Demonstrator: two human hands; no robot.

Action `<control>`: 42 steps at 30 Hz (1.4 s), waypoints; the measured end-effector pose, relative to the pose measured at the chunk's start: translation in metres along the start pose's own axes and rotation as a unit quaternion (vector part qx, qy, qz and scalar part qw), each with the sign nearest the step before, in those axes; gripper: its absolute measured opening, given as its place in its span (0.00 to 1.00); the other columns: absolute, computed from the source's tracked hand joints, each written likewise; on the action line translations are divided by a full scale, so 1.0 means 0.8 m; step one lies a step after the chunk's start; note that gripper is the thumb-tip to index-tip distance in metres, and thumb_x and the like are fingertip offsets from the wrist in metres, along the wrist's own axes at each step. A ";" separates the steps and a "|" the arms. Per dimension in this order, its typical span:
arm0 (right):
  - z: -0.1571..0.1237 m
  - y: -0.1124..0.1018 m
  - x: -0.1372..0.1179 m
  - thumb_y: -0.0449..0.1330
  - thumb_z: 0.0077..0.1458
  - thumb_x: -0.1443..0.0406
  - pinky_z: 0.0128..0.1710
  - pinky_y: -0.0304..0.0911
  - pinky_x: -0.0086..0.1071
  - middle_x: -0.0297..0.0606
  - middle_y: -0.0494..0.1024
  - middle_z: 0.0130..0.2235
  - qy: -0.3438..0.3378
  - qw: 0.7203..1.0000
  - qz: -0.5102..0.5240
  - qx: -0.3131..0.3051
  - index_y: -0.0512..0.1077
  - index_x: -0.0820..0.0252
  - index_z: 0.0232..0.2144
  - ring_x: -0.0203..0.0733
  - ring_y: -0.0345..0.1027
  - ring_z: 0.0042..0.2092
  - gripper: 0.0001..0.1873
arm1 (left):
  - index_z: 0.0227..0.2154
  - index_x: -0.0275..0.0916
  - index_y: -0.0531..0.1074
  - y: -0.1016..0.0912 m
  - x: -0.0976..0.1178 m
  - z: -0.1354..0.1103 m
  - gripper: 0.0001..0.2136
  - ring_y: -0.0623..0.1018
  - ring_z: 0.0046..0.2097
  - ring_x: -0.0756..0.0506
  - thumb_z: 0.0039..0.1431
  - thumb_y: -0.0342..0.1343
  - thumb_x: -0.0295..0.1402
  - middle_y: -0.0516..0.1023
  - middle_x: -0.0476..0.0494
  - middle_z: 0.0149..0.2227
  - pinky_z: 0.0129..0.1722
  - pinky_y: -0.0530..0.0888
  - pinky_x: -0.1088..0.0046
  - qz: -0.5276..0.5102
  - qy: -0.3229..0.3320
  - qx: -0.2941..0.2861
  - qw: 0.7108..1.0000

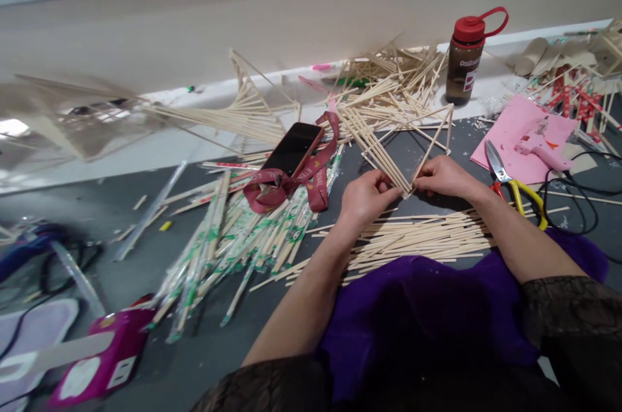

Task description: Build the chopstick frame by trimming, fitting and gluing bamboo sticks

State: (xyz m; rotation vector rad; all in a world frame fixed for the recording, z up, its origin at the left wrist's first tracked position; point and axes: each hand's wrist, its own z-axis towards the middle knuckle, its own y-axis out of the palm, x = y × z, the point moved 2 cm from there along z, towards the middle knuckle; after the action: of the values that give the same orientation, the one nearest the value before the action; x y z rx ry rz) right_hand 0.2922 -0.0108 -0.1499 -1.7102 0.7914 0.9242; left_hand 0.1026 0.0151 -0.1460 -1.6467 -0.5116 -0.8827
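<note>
Both hands are at the near corner of a frame built of thin wooden sticks (376, 143). My left hand (367, 199) pinches the row of parallel sticks on the left side, close to the corner. My right hand (442, 177) has its fingers closed on the single stick (434, 145) that slants up to the far right corner of the frame. Just below my hands lies a loose pile of bare sticks (422, 237). Whether the sticks at the corner are joined is too small to tell.
Wrapped chopsticks (253, 230) and a phone (294, 148) with a red lanyard lie left. Finished stick frames (243, 101) and a bottle (465, 59) stand behind. To the right are scissors (510, 182), a pink glue gun (539, 148) and its cord. A magenta power strip (104, 350) sits front left.
</note>
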 end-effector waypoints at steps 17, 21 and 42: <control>-0.001 0.004 0.000 0.57 0.51 0.65 0.22 0.58 0.22 0.34 0.76 0.23 -0.021 1.000 0.019 -0.002 0.77 0.64 0.26 0.31 0.66 0.22 0.10 | 0.24 0.40 0.73 0.005 0.011 -0.003 0.11 0.69 0.26 0.48 0.43 0.62 0.43 0.73 0.50 0.23 0.25 0.58 0.73 0.139 -0.014 -0.069 0.988; -0.006 -0.005 -0.004 0.56 0.50 0.65 0.22 0.59 0.22 0.34 0.76 0.26 -0.031 0.998 0.042 -0.030 0.75 0.64 0.26 0.30 0.67 0.23 0.09 | 0.23 0.39 0.73 -0.028 -0.006 0.008 0.15 0.67 0.23 0.50 0.43 0.61 0.47 0.70 0.52 0.20 0.24 0.62 0.75 0.075 -0.011 -0.080 0.994; -0.019 -0.032 -0.015 0.58 0.46 0.65 0.21 0.59 0.22 0.30 0.71 0.19 0.016 0.992 0.104 -0.064 0.70 0.62 0.23 0.32 0.67 0.22 0.05 | 0.27 0.37 0.76 -0.065 -0.044 0.025 0.13 0.74 0.26 0.49 0.47 0.59 0.43 0.80 0.44 0.33 0.21 0.67 0.76 -0.033 0.045 -0.014 0.998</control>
State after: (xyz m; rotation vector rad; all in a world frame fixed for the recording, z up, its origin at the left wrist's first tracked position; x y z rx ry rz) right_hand 0.3105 -0.0167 -0.1247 -1.7801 0.9629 1.1128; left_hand 0.0482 0.0520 -0.1414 -1.6144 -0.4968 -1.0120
